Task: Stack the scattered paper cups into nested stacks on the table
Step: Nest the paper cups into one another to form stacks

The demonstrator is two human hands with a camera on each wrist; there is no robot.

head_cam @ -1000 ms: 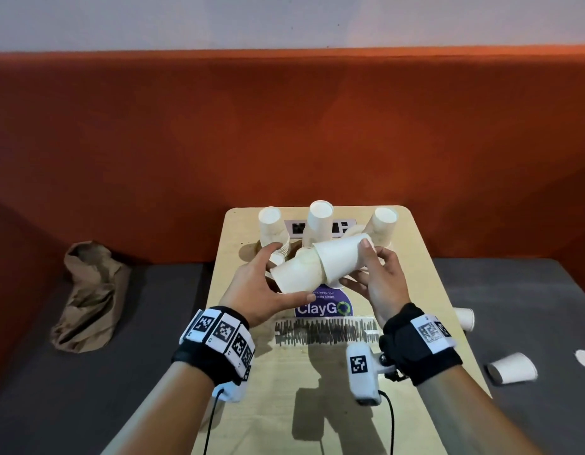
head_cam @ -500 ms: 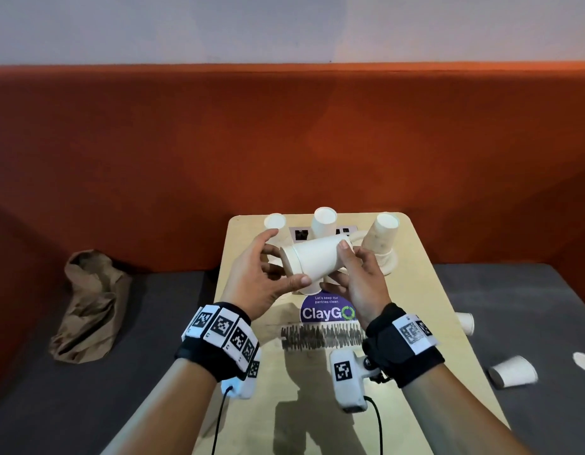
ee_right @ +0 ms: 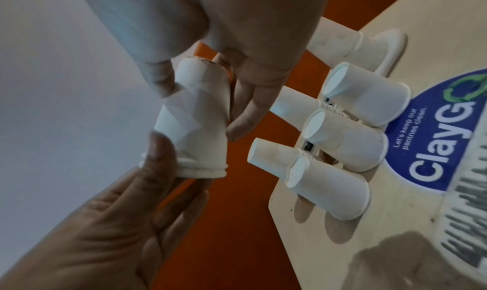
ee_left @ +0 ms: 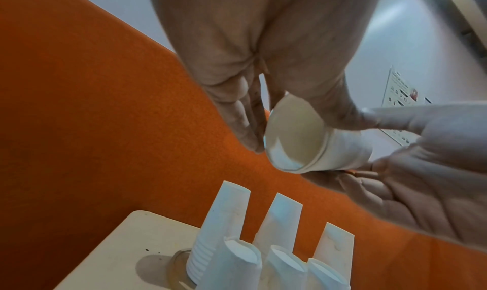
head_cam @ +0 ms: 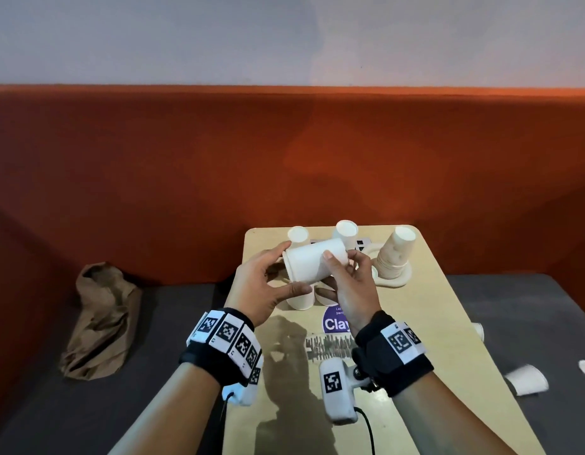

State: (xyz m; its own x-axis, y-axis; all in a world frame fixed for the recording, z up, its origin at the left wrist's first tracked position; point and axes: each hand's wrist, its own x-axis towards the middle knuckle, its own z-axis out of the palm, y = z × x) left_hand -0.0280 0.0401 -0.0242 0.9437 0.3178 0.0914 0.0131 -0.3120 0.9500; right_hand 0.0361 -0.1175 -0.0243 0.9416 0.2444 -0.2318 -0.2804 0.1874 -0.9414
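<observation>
Both hands hold a short nest of white paper cups [head_cam: 312, 264] sideways above the middle of the small wooden table [head_cam: 448, 323]. My left hand [head_cam: 292, 270] grips the rim end with the thumb underneath. Around the narrow base end, my right hand [head_cam: 342, 267] pinches with thumb on top. The left wrist view looks into the cups' open mouth [ee_left: 297, 142], and the right wrist view shows their side [ee_right: 195, 123]. Upside-down cup stacks stand at the back: left [head_cam: 297, 234], middle [head_cam: 346, 229] and right [head_cam: 398, 254]. More inverted cups [head_cam: 299, 302] stand just below the hands.
A crumpled brown paper bag [head_cam: 101, 320] lies on the grey bench seat to the left. Two loose cups [head_cam: 527, 379] [head_cam: 478, 330] lie on the seat to the right of the table. The orange backrest [head_cam: 284, 159] rises behind. A blue ClayGo sticker [head_cam: 334, 321] marks the tabletop.
The two cups that met mouth to base a second ago have slid fully together into one nest. Both hands have drawn closer around it, and the head view has tilted upward.
</observation>
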